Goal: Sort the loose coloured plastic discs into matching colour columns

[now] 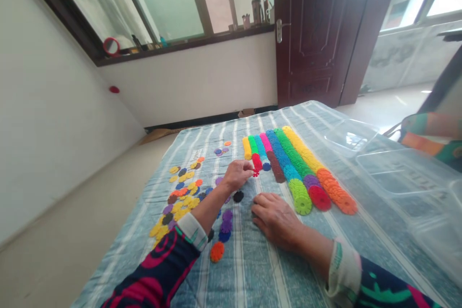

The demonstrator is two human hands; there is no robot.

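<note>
Landmark: disc block (281,151), 7 rows of overlapped discs lying side by side on striped cloth (249,274). The rows ran away from the wearer, short at the block's left, longer at its right.

Left hand (238,175): at the near end of the block's short rows. Thumb and fingertips were pinched together on 1 red disc (256,172), which sat at the near end of the block's red run.

Right hand (276,219): palm down on the cloth, on the near side of the block, left of the lime run (300,198). Fingers were curled and close together; could not tell whether anything lay under the palm.

Loose discs (182,207): spread left of the block, mostly yellow, their outer fringe toward the cloth's left edge. 1 black disc (238,196) lay between the 2 hands, near-left of the block; 1 orange disc (217,252) lay farther out on the same side.

Room: bare cloth extended from the block's near end toward the wearer, partly taken up by the right hand. A narrower strip separated the block from the loose discs, crossed by the left hand. Right of the block, transparent containers (400,168) took up the cloth's right side. Beyond the block's far end, a short margin of cloth reached the far edge, with a door (317,33) past it.
</note>
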